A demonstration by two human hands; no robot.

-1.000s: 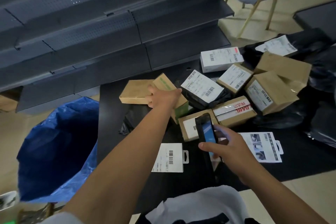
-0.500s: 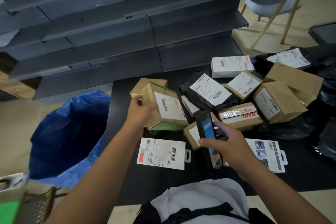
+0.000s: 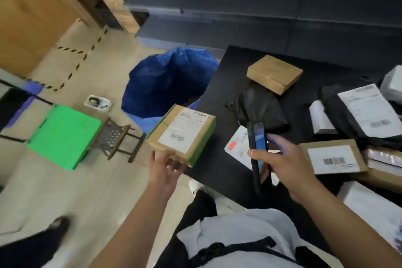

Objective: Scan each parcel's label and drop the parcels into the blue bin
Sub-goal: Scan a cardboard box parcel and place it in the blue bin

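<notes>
My left hand holds a brown cardboard parcel with green tape from below, label up, off the table's left edge and just in front of the blue bin. My right hand grips a dark phone scanner upright over the black table, to the right of that parcel. More parcels lie on the table: a flat brown box, a black bag, a labelled black bag and a labelled brown box.
A green crate and a small wooden stool stand on the floor left of the bin. A white flat package lies under the scanner. Dark shelving runs behind the table. Yellow-black floor tape marks the floor.
My left hand lifted the green-taped parcel off the pile and carried it left, off the table toward the blue bin. My view swung left. The right hand kept holding the scanner.
</notes>
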